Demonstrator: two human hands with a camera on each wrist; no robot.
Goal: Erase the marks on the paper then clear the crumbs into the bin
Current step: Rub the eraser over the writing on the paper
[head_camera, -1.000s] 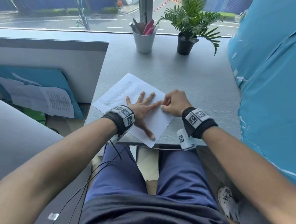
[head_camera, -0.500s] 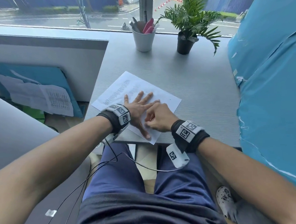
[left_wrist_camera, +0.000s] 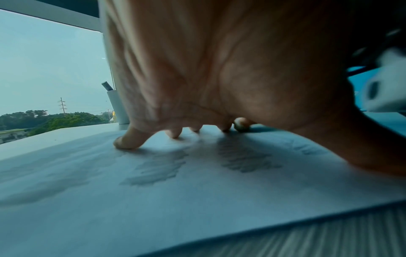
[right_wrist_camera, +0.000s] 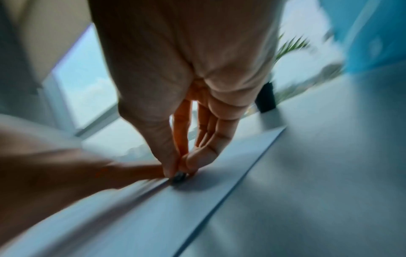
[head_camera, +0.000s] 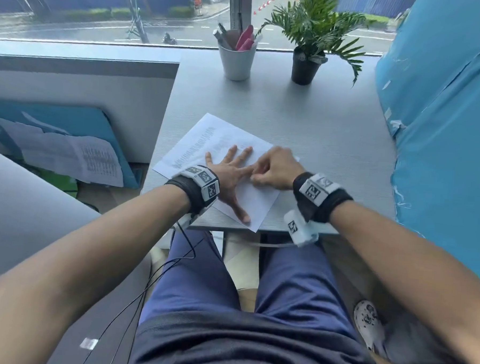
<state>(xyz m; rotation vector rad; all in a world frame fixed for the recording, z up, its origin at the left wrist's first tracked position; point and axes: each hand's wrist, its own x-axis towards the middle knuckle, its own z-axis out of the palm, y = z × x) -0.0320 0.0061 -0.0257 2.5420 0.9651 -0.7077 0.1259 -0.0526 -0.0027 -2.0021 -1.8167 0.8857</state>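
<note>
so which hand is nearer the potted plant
Right. The right hand works at the paper's right side, more nearly below the potted plant at the desk's far edge. The left hand lies flat on the paper further left, so further away.

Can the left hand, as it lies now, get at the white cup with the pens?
Probably yes. The left hand lies flat on the paper, holding nothing, and only bare desk lies between it and the white cup. It would have to let go of the paper.
</note>
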